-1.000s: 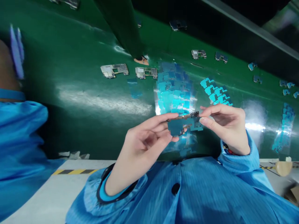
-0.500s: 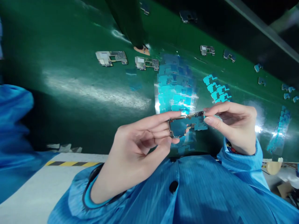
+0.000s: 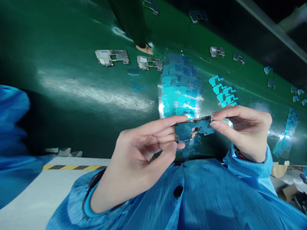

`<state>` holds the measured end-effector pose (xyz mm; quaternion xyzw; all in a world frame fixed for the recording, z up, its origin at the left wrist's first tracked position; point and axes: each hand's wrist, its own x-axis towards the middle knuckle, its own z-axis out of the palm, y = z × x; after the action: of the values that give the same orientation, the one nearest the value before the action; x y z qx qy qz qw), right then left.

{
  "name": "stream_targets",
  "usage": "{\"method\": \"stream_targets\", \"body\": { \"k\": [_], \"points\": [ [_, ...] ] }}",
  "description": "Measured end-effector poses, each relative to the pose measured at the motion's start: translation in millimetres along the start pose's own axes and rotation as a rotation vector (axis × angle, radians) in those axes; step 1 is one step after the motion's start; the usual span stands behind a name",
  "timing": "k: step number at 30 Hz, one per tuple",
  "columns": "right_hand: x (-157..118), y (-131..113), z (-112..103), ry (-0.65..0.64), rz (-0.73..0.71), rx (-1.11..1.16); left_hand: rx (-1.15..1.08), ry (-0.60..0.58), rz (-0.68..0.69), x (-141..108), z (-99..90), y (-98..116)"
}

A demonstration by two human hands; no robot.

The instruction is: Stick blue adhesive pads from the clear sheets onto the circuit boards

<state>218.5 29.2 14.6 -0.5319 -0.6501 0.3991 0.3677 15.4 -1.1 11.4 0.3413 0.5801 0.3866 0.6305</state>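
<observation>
A small circuit board (image 3: 184, 131) with blue film on its face is held up between my two hands, over the near edge of the green table. My left hand (image 3: 146, 147) grips its left end, thumb at the lower corner and fingers behind and along the top edge. The thumb and index finger of my right hand (image 3: 242, 127) are pinched at the board's right end, by the edge of the blue film. Just beyond the hands lies a clear sheet with many blue film pieces (image 3: 179, 86).
Two boards, one at the left (image 3: 112, 57) and one nearer the middle (image 3: 150, 63), lie on the green table (image 3: 72, 41). More blue film cutouts (image 3: 223, 91) and several boards spread to the right. Another person's blue sleeve (image 3: 14, 127) is at the left edge.
The view has shifted slightly. My right hand has moved a little to the right, and the blue film at the board's right end looks flatter against it.
</observation>
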Motion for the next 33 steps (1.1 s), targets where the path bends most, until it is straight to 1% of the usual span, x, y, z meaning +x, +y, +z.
{"method": "stream_targets", "body": {
  "k": [9, 15, 20, 24, 29, 33],
  "points": [
    [-1.1, 1.6, 1.1, -0.008, 0.019, 0.025, 0.043, -0.016, 0.015, 0.0, -2.2, 0.8],
    [-1.2, 2.1, 2.1, -0.014, 0.015, 0.023, 0.051, -0.055, 0.039, 1.9, -2.9, -0.1],
    [-0.9, 3.7, 3.8, -0.011, 0.052, -0.011, 0.084, -0.083, 0.057, 3.4, -5.3, -1.5],
    [-1.0, 4.1, 4.4, -0.009, 0.04, -0.015, 0.098, -0.059, 0.061, 4.1, -3.4, -2.3],
    [-2.6, 5.2, 3.7, -0.017, 0.039, -0.007, 0.007, 0.008, 0.014, 5.1, 3.4, -4.3],
    [-4.0, 7.2, 3.3, -0.04, 0.04, 0.0, 0.087, 0.053, 0.008, 6.9, 3.5, -7.2]
  ]
}}
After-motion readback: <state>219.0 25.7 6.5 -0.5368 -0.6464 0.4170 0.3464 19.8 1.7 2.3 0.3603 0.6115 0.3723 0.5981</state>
